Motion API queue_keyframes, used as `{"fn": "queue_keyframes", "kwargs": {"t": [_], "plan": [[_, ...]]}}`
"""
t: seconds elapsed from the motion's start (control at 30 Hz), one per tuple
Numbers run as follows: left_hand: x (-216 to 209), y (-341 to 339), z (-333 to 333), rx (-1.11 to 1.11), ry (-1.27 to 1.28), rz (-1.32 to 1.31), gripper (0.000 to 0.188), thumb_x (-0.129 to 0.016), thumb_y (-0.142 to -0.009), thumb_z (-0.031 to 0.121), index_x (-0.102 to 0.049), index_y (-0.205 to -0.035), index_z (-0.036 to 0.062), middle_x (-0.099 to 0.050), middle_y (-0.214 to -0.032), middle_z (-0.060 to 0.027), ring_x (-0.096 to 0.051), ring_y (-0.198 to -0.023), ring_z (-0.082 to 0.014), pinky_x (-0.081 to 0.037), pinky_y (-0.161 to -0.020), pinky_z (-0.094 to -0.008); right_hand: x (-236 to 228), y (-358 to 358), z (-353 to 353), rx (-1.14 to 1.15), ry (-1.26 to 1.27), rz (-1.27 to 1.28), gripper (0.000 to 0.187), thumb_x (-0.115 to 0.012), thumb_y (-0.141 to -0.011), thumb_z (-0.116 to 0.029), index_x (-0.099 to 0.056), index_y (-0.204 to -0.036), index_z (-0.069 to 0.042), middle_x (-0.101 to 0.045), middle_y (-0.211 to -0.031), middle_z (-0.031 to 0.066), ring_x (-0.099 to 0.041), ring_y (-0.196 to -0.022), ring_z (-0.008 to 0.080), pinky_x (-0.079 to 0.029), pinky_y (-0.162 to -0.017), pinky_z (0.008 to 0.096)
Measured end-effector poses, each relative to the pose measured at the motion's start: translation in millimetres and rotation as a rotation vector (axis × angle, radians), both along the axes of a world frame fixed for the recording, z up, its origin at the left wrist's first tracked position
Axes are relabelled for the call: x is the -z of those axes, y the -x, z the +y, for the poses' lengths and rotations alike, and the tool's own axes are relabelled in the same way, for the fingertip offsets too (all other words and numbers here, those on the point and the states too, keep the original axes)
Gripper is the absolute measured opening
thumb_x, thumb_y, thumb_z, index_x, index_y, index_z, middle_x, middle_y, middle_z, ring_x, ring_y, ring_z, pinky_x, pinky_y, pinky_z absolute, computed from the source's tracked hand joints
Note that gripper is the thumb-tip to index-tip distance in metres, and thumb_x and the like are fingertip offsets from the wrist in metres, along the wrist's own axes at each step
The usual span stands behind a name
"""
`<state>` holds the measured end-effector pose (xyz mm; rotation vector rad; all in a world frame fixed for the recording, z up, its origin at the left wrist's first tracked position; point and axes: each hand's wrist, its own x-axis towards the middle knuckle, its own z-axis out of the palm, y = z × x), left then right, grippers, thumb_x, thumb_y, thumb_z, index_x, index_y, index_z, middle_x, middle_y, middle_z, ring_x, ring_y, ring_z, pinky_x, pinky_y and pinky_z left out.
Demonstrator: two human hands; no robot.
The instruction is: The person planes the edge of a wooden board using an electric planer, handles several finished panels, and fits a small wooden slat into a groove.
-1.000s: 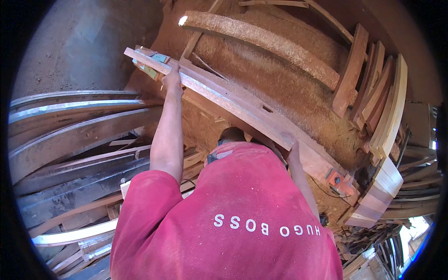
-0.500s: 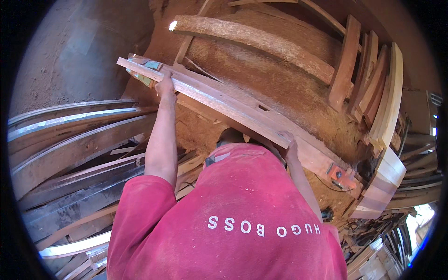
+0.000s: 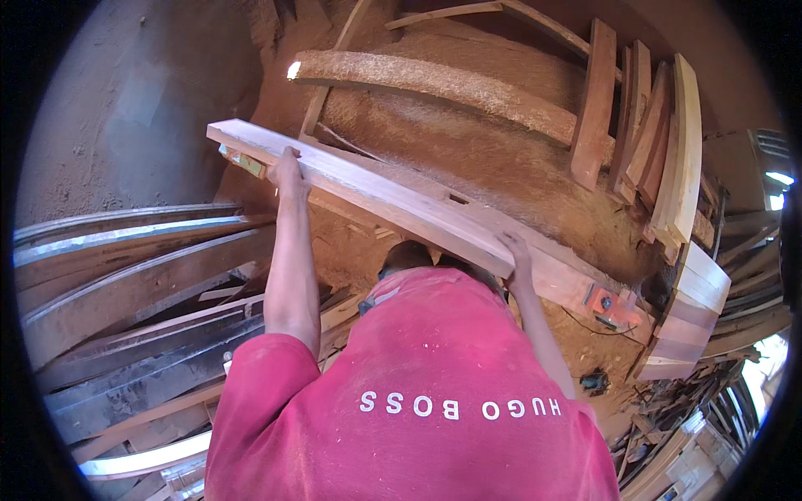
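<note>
Long plank [image 3: 401, 204]: gripped by left hand [image 3: 286, 169] and right hand [image 3: 516, 257], set wide apart for balance

I see one long plank [image 3: 393, 200] with my two hands on it, left [image 3: 286, 167] and right [image 3: 516, 255], one orange clamp [image 3: 610, 305], and many curved boards [image 3: 125, 275] I cannot count.
</note>
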<state>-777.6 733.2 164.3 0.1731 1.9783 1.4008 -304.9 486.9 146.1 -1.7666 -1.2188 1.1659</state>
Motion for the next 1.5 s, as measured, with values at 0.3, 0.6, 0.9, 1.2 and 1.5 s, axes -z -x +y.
{"fn": "queue_keyframes", "kwargs": {"t": [0.3,0.6,0.9,1.2,1.5], "plan": [[60.9,-149.3,81.7,0.239,-0.452,-0.839,0.024,-0.058,-0.075,0.012,-0.050,-0.093,-0.0021,-0.050,-0.097,-0.0143,-0.055,-0.096,-0.0315,-0.049,-0.089,-0.0471,-130.7,-103.4,-36.7,0.424,-0.098,0.556,0.049,-0.045,-0.095,-0.011,-0.039,-0.144,-0.004,-0.050,-0.141,0.0135,-0.052,-0.125,0.0214,-0.045,-0.102,0.0333],[14.0,-309.7,54.6,1.057,0.120,-0.594,0.034,-0.060,-0.085,0.027,-0.055,-0.099,-0.0035,-0.054,-0.092,-0.0117,-0.056,-0.093,-0.0300,-0.049,-0.083,-0.0438,-109.0,-135.0,-83.4,0.786,-0.129,0.593,0.043,-0.062,-0.095,-0.018,-0.048,-0.134,-0.008,-0.060,-0.124,0.0055,-0.058,-0.115,0.0218,-0.050,-0.095,0.0405],[-0.3,-298.5,-224.7,0.678,0.129,0.372,0.053,-0.062,-0.081,0.015,-0.048,-0.128,-0.0053,-0.058,-0.117,-0.0225,-0.057,-0.109,-0.0305,-0.044,-0.096,-0.0382,1.5,-189.0,-106.5,0.606,0.253,0.708,0.046,-0.059,-0.097,-0.022,-0.044,-0.136,-0.001,-0.057,-0.127,0.0103,-0.058,-0.115,0.0221,-0.053,-0.091,0.0396],[116.1,-403.9,-249.1,0.394,0.045,0.591,0.115,-0.086,-0.064,0.038,-0.020,-0.145,-0.0091,-0.036,-0.140,-0.0340,-0.033,-0.131,-0.0476,-0.027,-0.113,-0.0470,-30.4,-311.5,-114.0,-0.266,0.266,-0.466,0.042,-0.065,-0.090,-0.032,-0.063,-0.117,0.000,-0.068,-0.100,0.0192,-0.067,-0.091,0.0320,-0.054,-0.074,0.0432],[-15.1,-358.1,-257.6,0.095,-0.165,0.767,0.096,-0.087,-0.058,0.027,-0.041,-0.135,-0.0082,-0.046,-0.112,-0.0174,-0.051,-0.109,-0.0318,-0.046,-0.093,-0.0416,-122.1,-466.5,-173.2,-0.545,0.345,-0.627,0.065,-0.081,-0.070,-0.022,-0.053,-0.125,0.000,-0.058,-0.122,0.0183,-0.058,-0.109,0.0335,-0.047,-0.095,0.0450]]}}
